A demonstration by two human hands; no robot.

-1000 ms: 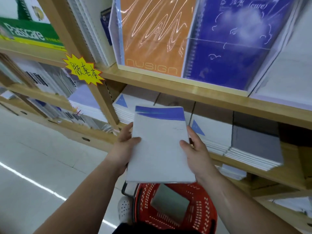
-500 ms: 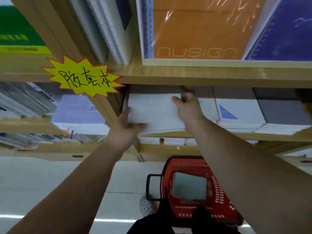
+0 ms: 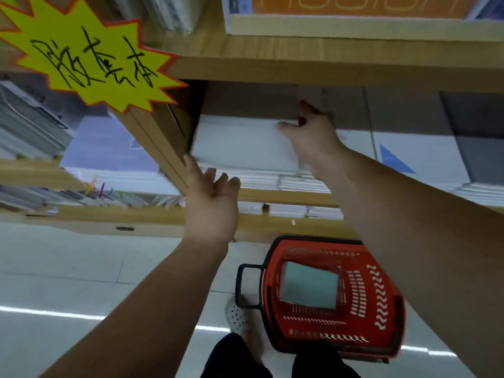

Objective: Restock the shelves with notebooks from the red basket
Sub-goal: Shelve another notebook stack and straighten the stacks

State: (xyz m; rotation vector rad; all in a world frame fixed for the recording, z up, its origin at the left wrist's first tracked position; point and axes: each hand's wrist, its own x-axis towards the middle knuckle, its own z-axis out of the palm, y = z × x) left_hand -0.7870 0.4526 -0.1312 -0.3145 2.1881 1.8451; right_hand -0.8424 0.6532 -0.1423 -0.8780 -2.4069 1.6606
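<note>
1. On the wooden shelf (image 3: 272, 197), the notebook (image 3: 240, 143) lay flat atop the left stack, ahead of both hands.
2. The right hand (image 3: 313, 135) pinched its right edge; the left hand (image 3: 210, 205), open with fingers spread, was just beside the front edge.

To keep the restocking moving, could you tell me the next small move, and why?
Probably withdraw the right hand and reach for the red basket: the white notebook lies flat on its stack, the left hand is open and off it, and a grey notebook waits in the basket.
</note>
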